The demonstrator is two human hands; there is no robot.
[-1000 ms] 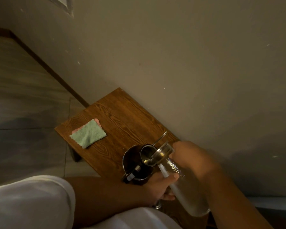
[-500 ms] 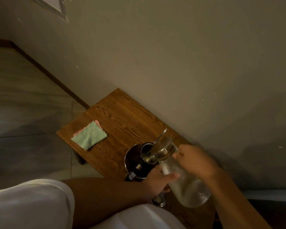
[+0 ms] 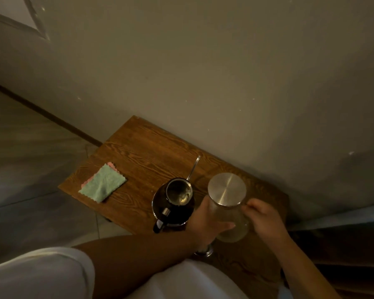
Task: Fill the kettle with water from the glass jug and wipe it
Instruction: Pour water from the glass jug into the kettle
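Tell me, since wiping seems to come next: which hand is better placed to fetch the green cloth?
Probably the left hand. It is on the side of the clear glass jug nearer the dark kettle, and the green cloth lies farther left on the wooden table. The right hand would have to cross both vessels.

No text, label, brand, number or sign can be read anywhere in the view. The metal lid of the glass jug (image 3: 226,188) is plain, the dark kettle (image 3: 173,207) bears no legible mark, and the cloth (image 3: 102,182) on the wooden surface (image 3: 138,152) is unprinted. The wall (image 3: 203,61) behind carries only small specks. The light is dim, so any fine print would be too faint to make out.
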